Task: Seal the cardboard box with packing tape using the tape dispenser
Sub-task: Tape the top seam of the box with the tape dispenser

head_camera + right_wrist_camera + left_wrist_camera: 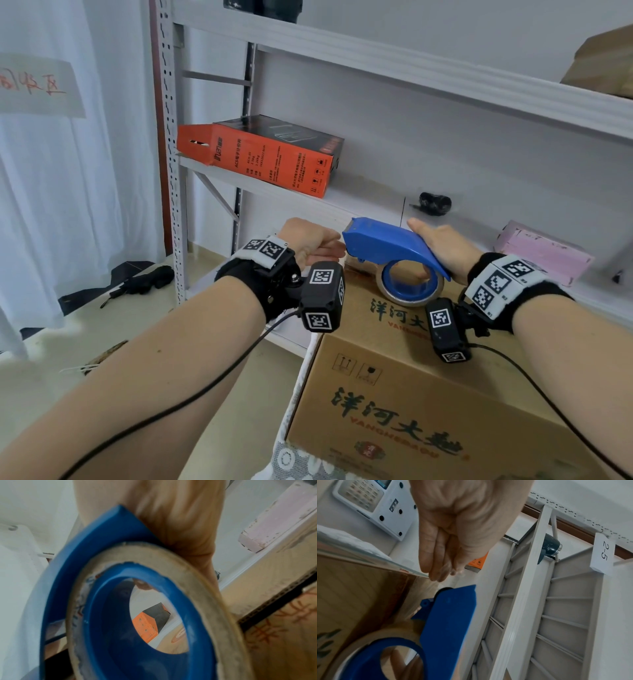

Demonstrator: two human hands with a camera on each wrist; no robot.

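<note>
A brown cardboard box [394, 394] with green characters stands in front of me on a lace cloth. My right hand [445, 250] grips the blue tape dispenser [387, 243] just above the box top, palm on its cover and a finger inside the hub of the tape roll [407, 298]. My left hand [318, 245] is at the dispenser's front end, by the box's far left edge. In the left wrist view its fingers [436, 561] lie straight with the thumb pressed to them, seemingly pinching the clear tape end from the dispenser [447, 622]. A dark open seam [274, 612] crosses the box top.
The box sits against a grey metal shelf unit [171, 154]. On the shelf lie an orange and black carton [263, 154], a small black object [433, 204] and a pink box [544, 250]. A white keypad device [373, 503] is nearby. Dark items lie on the floor [144, 281].
</note>
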